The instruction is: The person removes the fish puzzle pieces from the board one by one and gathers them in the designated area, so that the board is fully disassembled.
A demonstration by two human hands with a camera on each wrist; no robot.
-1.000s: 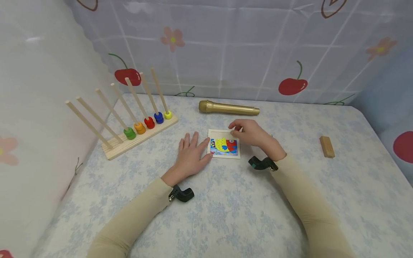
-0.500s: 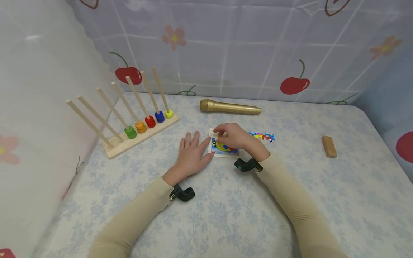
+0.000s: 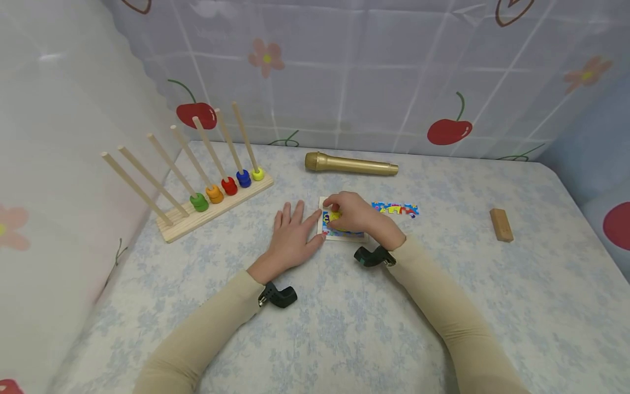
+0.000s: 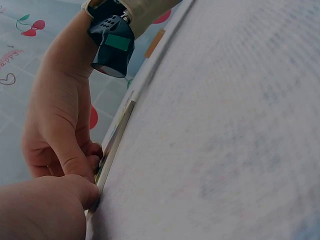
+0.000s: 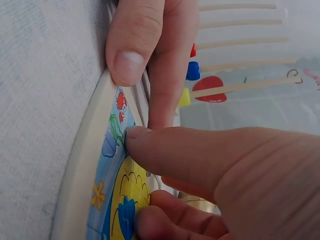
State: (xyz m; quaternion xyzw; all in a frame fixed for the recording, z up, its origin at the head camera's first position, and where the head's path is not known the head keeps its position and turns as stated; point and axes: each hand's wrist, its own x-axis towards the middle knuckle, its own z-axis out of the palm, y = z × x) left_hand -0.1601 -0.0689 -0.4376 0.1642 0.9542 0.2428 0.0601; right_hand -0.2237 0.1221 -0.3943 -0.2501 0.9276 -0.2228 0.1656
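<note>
In the head view a square picture puzzle in a pale wooden frame (image 3: 321, 234) lies on the table, with a yellow fish on it. My left hand (image 3: 290, 238) lies spread beside it, thumb and index finger touching the frame's left edge. Over the puzzle my right hand (image 3: 356, 213) is bent down, its thumb and curled fingers pinching at a puzzle piece (image 5: 134, 187) near the left side. That hand covers much of the picture. A strip of joined puzzle pieces (image 3: 396, 209) lies just right of the frame.
Behind the puzzle lies a gold toy microphone (image 3: 351, 164). At the left stands a wooden bead counter (image 3: 216, 213) with tall pegs and coloured rings. A small wooden block (image 3: 501, 225) rests at the right. A patterned curtain (image 3: 344, 71) hangs behind the table.
My right hand has moved left from the frame's upper right corner onto the puzzle's left part, uncovering the strip of pieces. My left hand has stayed in place.
</note>
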